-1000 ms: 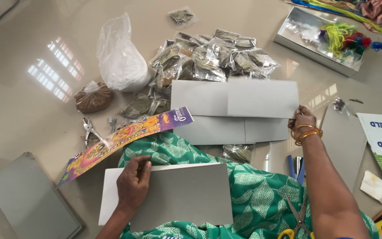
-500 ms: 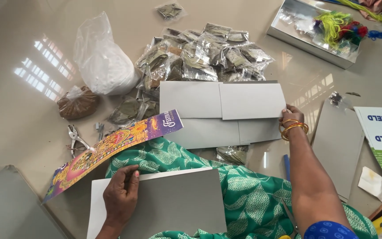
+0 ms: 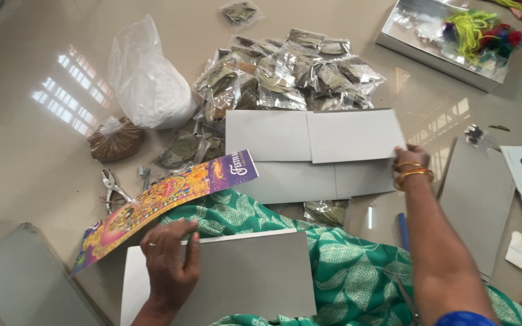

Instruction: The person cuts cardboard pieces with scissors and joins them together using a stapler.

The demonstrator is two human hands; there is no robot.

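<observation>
Left hand [image 3: 170, 259] lies flat, fingers spread, pressing on the grey card sheet [image 3: 243, 278] in the lap, over the green patterned cloth [image 3: 345, 271]; since a second ago it slid from the sheet's upper middle to its upper left edge. Right hand [image 3: 411, 162], bangles at the wrist, is at the right edge of the stacked grey cards [image 3: 315, 154] on the floor, fingers curled at that edge; whether it really grips, cannot tell. It stays at the same edge as before. Colourful printed strip [image 3: 164, 202] lies unchanged, just left of the stack, one end overlapping it. Behind: pile of clear leaf packets [image 3: 285, 72], white plastic bag [image 3: 146, 84], pliers [image 3: 113, 184].
</observation>
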